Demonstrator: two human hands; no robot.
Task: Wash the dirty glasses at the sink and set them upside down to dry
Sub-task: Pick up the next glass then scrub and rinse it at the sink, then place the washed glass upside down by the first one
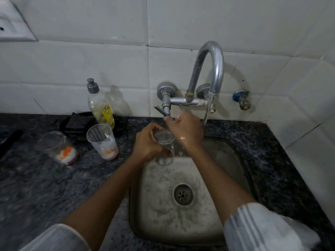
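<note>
My left hand grips a clear glass upright over the back left of the steel sink. My right hand is wet and reaches over the glass, its fingers curled round the tap's lever handle. Water runs in a thin stream from the curved tap spout just right of my right hand. Two dirty glasses stand on the counter to the left, each with white and orange residue at the bottom: one near the sink, the other farther left and tilted.
A dish soap bottle stands at the wall behind the glasses, beside a dark scrub pad on a black dish. The dark granite counter surrounds the sink. A small valve juts from the tiled wall at right.
</note>
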